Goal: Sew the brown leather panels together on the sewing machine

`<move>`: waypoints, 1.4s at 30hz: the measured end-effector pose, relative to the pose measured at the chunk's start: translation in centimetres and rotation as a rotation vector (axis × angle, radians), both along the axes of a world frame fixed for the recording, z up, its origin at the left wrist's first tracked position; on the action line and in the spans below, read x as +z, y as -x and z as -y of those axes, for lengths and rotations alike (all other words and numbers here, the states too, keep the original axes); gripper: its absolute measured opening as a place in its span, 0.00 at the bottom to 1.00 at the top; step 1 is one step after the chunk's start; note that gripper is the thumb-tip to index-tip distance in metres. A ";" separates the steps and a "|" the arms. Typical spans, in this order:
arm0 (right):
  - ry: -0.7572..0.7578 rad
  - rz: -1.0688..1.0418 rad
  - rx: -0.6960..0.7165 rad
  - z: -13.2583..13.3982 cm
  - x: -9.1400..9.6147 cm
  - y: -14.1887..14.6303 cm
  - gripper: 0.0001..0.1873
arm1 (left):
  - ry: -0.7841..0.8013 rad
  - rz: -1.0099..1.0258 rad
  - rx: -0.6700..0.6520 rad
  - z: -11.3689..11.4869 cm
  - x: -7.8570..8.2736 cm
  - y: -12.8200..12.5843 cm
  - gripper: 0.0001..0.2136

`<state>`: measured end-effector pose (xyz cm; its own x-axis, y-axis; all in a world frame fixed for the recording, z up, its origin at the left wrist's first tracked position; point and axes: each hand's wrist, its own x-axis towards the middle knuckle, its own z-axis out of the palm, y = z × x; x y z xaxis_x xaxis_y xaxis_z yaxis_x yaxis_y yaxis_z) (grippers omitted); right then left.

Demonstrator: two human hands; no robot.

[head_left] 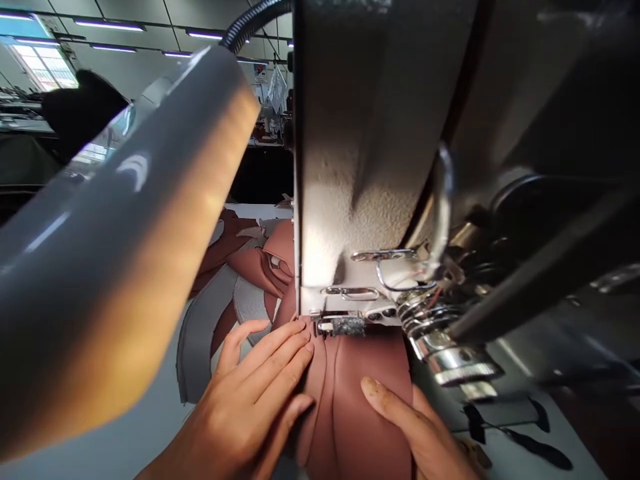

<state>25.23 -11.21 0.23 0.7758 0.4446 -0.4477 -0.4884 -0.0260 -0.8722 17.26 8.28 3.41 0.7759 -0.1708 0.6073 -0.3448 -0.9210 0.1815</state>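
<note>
Lying open, the left hand [250,393] is pressing brown leather [360,380] by the presser foot [341,325]; the right hand [417,427] is thumbing it, grip unclear

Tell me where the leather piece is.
The leather piece lies low centre in the head view, under the sewing machine, between the left hand and right hand, both touching it.

Left hand [250,393] lies flat on brown leather panel [360,393], fingertips touching presser foot [340,325] at 12 o'clock. Right hand [415,427] presses the panel at 5 o'clock. Sewing machine head [370,167] above; grey lamp [110,247] at 9 o'clock.
</note>
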 end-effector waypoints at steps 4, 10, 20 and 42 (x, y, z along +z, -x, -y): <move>0.055 0.032 -0.055 -0.8 0.6 0.5 0.17 | -0.176 -0.023 -0.038 -0.6 -1.3 0.9 0.24; 0.063 0.140 -0.040 -0.6 -0.1 0.5 0.16 | -0.156 0.079 -0.030 0.5 -4.1 -0.1 0.20; -0.082 -0.061 -0.013 -1.5 3.3 -0.6 0.36 | -0.057 0.472 -0.025 1.2 -4.2 -3.1 0.13; -0.094 0.311 0.155 0.9 1.1 -6.1 0.16 | -0.082 0.382 0.039 1.4 -3.9 -2.2 0.16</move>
<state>31.35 -12.08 1.35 0.7883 0.5961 -0.1522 -0.1958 0.0087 -0.9806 19.43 6.86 -0.52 0.5038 -0.2052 0.8391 -0.3376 -0.9409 -0.0273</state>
